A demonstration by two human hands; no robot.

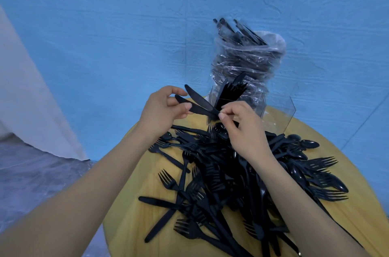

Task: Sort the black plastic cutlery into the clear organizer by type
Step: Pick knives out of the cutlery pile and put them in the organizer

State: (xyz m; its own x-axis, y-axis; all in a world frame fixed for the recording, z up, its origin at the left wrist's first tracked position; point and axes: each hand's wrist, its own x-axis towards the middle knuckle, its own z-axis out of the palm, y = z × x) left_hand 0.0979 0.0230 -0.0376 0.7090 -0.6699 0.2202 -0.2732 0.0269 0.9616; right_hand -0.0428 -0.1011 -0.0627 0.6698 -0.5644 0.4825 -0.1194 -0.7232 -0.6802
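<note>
Where two black plastic knives (197,102) cross above the far edge of the yellow desk (134,210), both hands hold them: the left hand (162,109) pinches one knife's handle end between thumb and fingers; the right hand (242,124) has its fingers clamped on the crossing ends. Clear organizer (280,113): just beyond the hands, forks (231,90) standing in one compartment. Loose heap of black cutlery (231,172), forks, spoons and knives mixed: on the desk, under the forearms. Clear plastic bag of cutlery (246,55): upright behind the organizer. Blue cloth backdrop (105,36): behind all.
</note>
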